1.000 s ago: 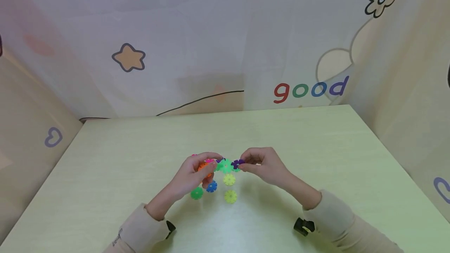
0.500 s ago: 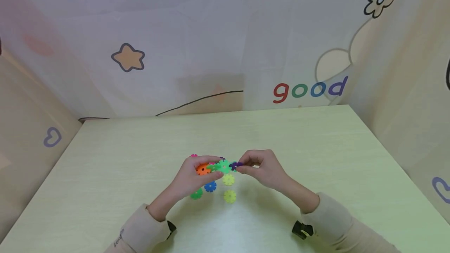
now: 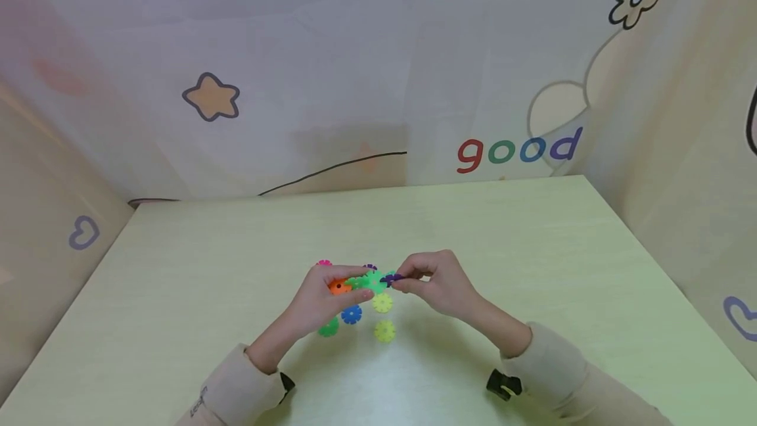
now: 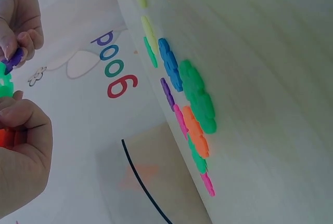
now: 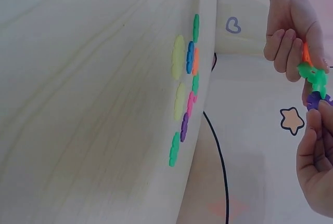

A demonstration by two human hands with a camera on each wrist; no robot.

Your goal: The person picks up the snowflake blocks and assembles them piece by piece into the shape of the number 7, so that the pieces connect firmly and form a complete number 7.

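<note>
Above the table, my left hand (image 3: 319, 298) holds joined snowflake building discs between thumb and fingers: an orange disc (image 3: 339, 286) by the palm and light green discs (image 3: 374, 281) towards the fingertips. My right hand (image 3: 440, 284) pinches a purple snowflake disc (image 3: 390, 279) with thumb and index finger. Its edge meets the green disc's edge. In the right wrist view, the purple disc (image 5: 314, 101) overlaps the end of the green piece (image 5: 313, 78). The left wrist view has the purple disc (image 4: 14, 60) just above the green one (image 4: 5, 81).
Loose snowflake discs lie flat on the table (image 3: 503, 229) below the hands: two yellow (image 3: 385, 331), a blue (image 3: 351, 314), a green (image 3: 328, 327) and a pink (image 3: 323, 263), among others. A printed curtain (image 3: 331, 51) stands behind the table.
The purple disc has moved slightly left with the right hand, now edge-on against the green disc. My left thumb and fingers have shifted, uncovering more of the green and orange discs.
</note>
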